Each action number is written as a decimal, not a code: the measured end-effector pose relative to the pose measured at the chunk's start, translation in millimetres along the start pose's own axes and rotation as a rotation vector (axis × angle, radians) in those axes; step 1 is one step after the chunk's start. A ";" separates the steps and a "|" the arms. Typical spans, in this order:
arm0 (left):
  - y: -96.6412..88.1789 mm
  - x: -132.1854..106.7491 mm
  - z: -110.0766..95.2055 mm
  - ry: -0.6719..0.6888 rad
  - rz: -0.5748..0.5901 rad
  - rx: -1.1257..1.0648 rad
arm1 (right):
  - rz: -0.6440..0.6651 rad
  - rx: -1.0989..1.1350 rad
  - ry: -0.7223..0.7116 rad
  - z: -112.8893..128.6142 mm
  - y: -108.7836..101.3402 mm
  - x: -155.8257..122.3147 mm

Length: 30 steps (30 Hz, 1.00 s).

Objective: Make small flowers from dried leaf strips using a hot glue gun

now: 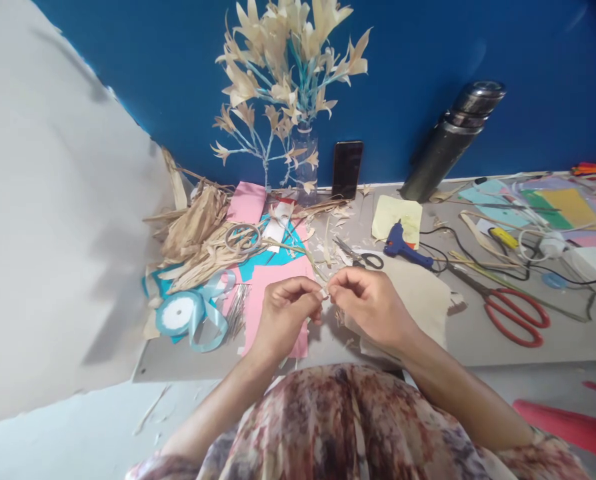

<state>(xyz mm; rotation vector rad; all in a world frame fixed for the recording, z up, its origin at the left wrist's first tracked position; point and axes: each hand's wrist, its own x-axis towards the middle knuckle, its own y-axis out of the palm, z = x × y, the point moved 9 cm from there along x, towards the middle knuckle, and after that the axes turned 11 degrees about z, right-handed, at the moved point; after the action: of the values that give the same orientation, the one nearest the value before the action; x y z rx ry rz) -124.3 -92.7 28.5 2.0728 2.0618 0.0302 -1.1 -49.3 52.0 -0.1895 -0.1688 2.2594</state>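
Note:
My left hand point(284, 312) and my right hand point(371, 300) meet over the near edge of the grey board point(478, 347), fingers pinched together. Between the fingertips sits a small pale strip of dried husk point(325, 294), held by both hands. Under my left hand lies a pink paper sheet point(273, 293). A beige sheet point(423, 297) lies beneath my right hand. Thin wires point(237, 308) lie just left of my left hand, beside a light blue ribbon roll point(183, 313).
Dried husks point(198, 233) are piled at the back left. A vase of husk flowers point(298, 100), a phone point(347, 169) and a dark flask point(451, 140) stand against the blue wall. Small scissors point(361, 257), a blue glue gun point(403, 245), red scissors point(513, 310) and cables lie to the right.

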 end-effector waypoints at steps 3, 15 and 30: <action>3.3 1.2 3.5 0.028 0.054 -0.113 | 0.046 0.235 0.063 -14.3 3.9 4.7; -2.6 -4.7 -24.6 0.246 -0.014 0.186 | 0.133 0.679 0.122 -38.6 16.0 9.1; -3.4 -0.3 -17.2 0.310 0.021 0.008 | -0.096 0.375 0.077 -47.6 -18.3 4.3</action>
<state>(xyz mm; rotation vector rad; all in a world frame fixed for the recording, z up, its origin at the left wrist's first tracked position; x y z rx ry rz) -130.5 -90.6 44.7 2.2125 2.2104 0.3695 19.1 -31.6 8.4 -0.0662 0.2798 2.1392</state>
